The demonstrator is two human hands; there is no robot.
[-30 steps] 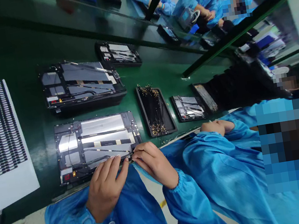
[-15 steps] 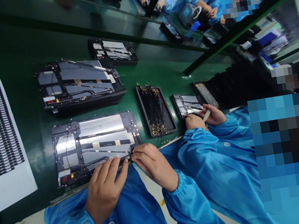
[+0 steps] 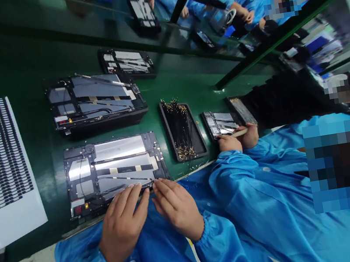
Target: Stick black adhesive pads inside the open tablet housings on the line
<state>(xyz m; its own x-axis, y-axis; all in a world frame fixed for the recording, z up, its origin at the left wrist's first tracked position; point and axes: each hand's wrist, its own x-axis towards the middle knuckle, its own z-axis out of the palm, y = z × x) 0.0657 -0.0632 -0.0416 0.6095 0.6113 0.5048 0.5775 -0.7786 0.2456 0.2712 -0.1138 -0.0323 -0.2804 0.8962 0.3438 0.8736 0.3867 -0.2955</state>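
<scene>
An opened tablet back (image 3: 114,165), with silver shielding and thin black cables, lies on the green bench right in front of me. My left hand (image 3: 123,223) rests on its near edge with the fingers stretched out flat. My right hand (image 3: 176,206) lies beside it, also flat, with its fingertips on the near right corner of the tablet. The tips of both hands almost meet over a thin cable at that edge. Neither hand holds anything that I can see.
A second opened tablet (image 3: 93,101) sits behind the first, and a third (image 3: 126,61) farther back. A white sheet of black stickers (image 3: 2,162) lies at the left. A black tray of gold-tipped wires (image 3: 181,130) is at the right. A co-worker's hands (image 3: 239,138) work on another unit (image 3: 222,123).
My right hand has uncurled from a pinch at the tablet's corner to lying flat. My left hand stayed put. The co-worker's hands moved onto their unit.
</scene>
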